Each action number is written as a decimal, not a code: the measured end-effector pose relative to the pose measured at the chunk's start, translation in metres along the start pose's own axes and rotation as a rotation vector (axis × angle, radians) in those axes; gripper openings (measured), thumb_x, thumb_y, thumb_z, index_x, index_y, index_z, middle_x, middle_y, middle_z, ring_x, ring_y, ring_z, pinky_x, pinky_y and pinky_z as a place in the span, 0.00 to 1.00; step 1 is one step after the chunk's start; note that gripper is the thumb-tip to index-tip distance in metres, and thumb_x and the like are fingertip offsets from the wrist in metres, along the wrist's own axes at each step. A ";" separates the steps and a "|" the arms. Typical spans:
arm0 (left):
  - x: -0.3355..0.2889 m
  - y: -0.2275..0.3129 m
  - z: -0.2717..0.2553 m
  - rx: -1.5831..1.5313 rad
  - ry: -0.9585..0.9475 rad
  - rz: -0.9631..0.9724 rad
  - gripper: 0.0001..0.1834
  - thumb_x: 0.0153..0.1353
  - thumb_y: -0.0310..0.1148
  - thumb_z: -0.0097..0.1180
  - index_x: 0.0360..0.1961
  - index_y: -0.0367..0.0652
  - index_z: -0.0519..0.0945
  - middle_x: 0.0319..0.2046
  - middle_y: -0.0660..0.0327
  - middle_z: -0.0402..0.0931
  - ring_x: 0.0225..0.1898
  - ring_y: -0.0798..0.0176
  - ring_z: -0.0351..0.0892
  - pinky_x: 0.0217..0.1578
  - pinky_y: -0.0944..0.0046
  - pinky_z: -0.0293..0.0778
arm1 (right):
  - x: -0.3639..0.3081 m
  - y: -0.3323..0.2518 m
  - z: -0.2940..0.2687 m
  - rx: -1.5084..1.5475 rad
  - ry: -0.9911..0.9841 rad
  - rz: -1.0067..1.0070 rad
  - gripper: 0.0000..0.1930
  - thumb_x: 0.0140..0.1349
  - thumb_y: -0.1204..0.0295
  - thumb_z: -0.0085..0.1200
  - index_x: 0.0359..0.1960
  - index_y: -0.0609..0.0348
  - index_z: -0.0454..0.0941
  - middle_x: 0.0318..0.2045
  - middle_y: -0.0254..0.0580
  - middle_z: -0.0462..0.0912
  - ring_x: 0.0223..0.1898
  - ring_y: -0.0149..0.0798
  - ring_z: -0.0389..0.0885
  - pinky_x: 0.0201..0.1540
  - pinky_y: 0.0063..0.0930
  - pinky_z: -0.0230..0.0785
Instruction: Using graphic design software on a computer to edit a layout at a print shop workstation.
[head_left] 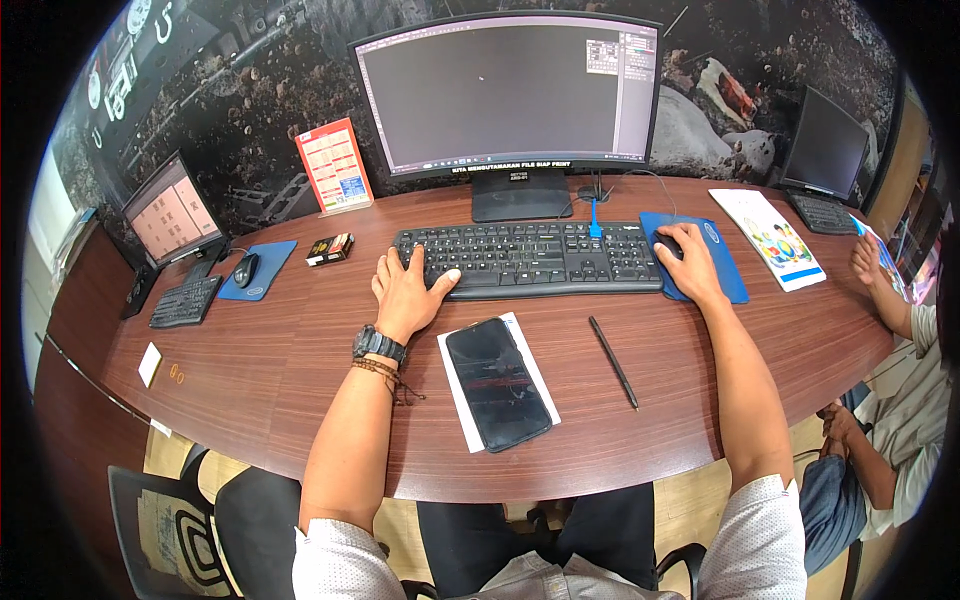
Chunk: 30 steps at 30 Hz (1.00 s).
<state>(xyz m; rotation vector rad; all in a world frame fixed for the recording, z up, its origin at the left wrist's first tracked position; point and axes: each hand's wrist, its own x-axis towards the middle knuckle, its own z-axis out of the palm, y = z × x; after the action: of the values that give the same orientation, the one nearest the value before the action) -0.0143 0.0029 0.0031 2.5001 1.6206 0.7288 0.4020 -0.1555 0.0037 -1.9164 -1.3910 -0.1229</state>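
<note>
The left hand rests on the left end of a black keyboard, its fingers spread, the thumb lying apart over the near edge; it grips nothing. The right hand is partly curled over a dark mouse and has hold of it, hiding most of it. That mouse sits on a blue mouse pad, just right of the keyboard, which lies across the middle of the brown desk. A wide monitor stands beyond the keyboard on the far side, its screen mostly dark grey.

Between the forearms, nearer, a black phone lies on white paper, with a black pen to the right, touching neither. Left of the keyboard is a small box, and farther back a red card leans upright in a stand. At far left are a second monitor and a spare mouse on its own blue mat. A white booklet lies to the right, near a co-worker's raised hand.
</note>
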 end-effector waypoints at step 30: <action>0.002 0.008 0.004 0.124 0.184 -0.010 0.39 0.65 0.65 0.46 0.58 0.40 0.78 0.61 0.37 0.64 0.59 0.39 0.62 0.58 0.46 0.61 | 0.000 0.001 0.001 0.015 0.013 -0.009 0.19 0.63 0.62 0.57 0.54 0.54 0.80 0.55 0.46 0.74 0.57 0.52 0.75 0.59 0.41 0.68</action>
<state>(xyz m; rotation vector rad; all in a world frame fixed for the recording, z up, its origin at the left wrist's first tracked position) -0.0056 0.0019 0.0025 2.5745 1.7881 0.9082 0.4023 -0.1551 0.0025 -1.8941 -1.3887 -0.1285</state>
